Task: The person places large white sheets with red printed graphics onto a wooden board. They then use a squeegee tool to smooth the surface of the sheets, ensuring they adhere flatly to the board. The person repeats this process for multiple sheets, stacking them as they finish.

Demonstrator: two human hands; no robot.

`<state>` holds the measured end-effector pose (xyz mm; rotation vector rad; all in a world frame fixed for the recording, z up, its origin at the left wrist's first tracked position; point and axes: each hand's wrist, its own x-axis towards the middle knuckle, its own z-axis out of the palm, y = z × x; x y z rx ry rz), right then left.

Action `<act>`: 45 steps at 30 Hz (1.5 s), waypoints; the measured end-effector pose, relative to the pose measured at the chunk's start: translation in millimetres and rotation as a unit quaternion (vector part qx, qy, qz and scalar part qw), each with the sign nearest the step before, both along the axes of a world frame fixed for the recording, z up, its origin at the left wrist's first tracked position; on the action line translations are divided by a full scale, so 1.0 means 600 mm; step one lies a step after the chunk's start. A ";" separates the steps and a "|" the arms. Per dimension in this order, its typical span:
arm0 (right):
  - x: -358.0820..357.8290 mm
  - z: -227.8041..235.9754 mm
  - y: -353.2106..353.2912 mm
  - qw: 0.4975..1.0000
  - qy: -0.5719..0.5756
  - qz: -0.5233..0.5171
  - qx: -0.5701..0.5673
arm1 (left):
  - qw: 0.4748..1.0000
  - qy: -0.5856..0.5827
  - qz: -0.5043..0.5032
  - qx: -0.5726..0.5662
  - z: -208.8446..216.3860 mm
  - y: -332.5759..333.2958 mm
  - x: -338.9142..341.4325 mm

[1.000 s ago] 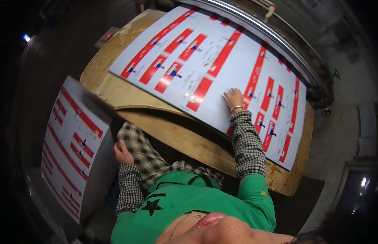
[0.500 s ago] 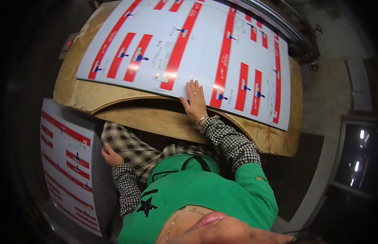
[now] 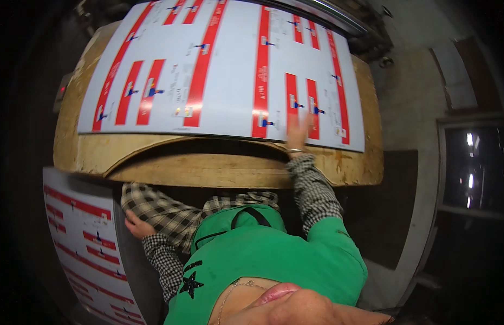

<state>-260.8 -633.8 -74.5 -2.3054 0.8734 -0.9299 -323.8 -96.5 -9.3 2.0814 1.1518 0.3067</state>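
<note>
A large white printed sheet with red bars and small blue marks lies flat on a curved wooden table. My right hand rests flat on the sheet's near edge, fingers spread, and looks blurred. A second stack of the same red-and-white printed sheets stands low at my left. My left hand is down beside that stack's right edge, fingers loosely curled, and I see nothing held in it. Checked sleeves and a green vest cover my arms and chest.
A metal machine edge runs along the far side of the sheet. A grey concrete floor lies to the right, with a dark framed panel beyond. The left side is dark.
The view has swung so the sheet sits more square and higher in the picture. My right hand has slid to the right along the sheet's near edge. My left hand stays by the left stack.
</note>
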 end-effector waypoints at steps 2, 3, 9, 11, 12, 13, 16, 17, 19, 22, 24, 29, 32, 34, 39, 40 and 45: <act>0.043 0.016 0.086 0.971 0.113 0.202 -0.061 | 1.000 -0.006 -0.003 0.000 0.000 0.002 -0.002; 0.052 0.036 0.132 0.951 0.097 0.295 0.009 | 1.000 -0.017 0.004 -0.011 0.000 0.001 -0.005; 0.086 0.091 0.237 0.884 0.211 0.406 -0.090 | 1.000 -0.022 -0.007 0.001 -0.009 0.006 -0.005; 0.079 0.091 0.232 0.877 0.231 0.410 -0.098 | 1.000 -0.007 0.000 0.003 -0.006 0.002 -0.002; 0.081 0.098 0.233 0.873 0.238 0.413 -0.102 | 1.000 -0.002 0.006 0.005 -0.004 0.002 0.001; 0.080 0.106 0.231 0.875 0.236 0.411 -0.104 | 1.000 -0.011 -0.002 -0.004 -0.011 0.008 0.000; 0.093 0.131 0.226 0.853 0.270 0.432 -0.113 | 0.999 -0.032 -0.015 -0.012 -0.024 0.021 -0.003; 0.099 0.135 0.222 0.840 0.291 0.447 -0.099 | 0.999 -0.035 -0.014 -0.003 -0.026 0.017 -0.003; 0.121 0.145 0.210 0.810 0.329 0.480 -0.077 | 0.999 -0.033 -0.012 0.005 -0.016 0.003 -0.002; 0.153 0.197 0.193 0.805 0.343 0.485 0.005 | 1.000 -0.019 0.002 0.007 -0.008 0.001 -0.004; 0.145 0.213 0.189 0.863 0.139 0.483 -0.054 | 1.000 -0.011 0.010 0.012 -0.020 0.008 -0.006; 0.115 0.164 0.204 0.842 0.163 0.513 -0.021 | 1.000 0.021 0.015 -0.007 0.000 0.003 -0.009; 0.105 0.133 0.208 0.847 0.193 0.495 -0.030 | 1.000 0.016 0.019 -0.008 0.015 -0.012 0.001; 0.109 0.131 0.209 0.850 0.200 0.487 -0.030 | 1.000 0.014 0.016 -0.003 0.021 -0.017 -0.001; 0.158 0.105 0.191 0.836 0.262 0.482 -0.020 | 0.999 0.028 0.018 -0.003 0.008 -0.006 -0.009; 0.179 0.087 0.178 0.843 0.253 0.474 -0.022 | 1.000 0.025 0.014 -0.001 0.005 -0.006 -0.004; 0.303 0.114 0.160 0.893 0.320 0.313 0.039 | 0.999 0.023 0.029 0.013 0.007 -0.013 -0.006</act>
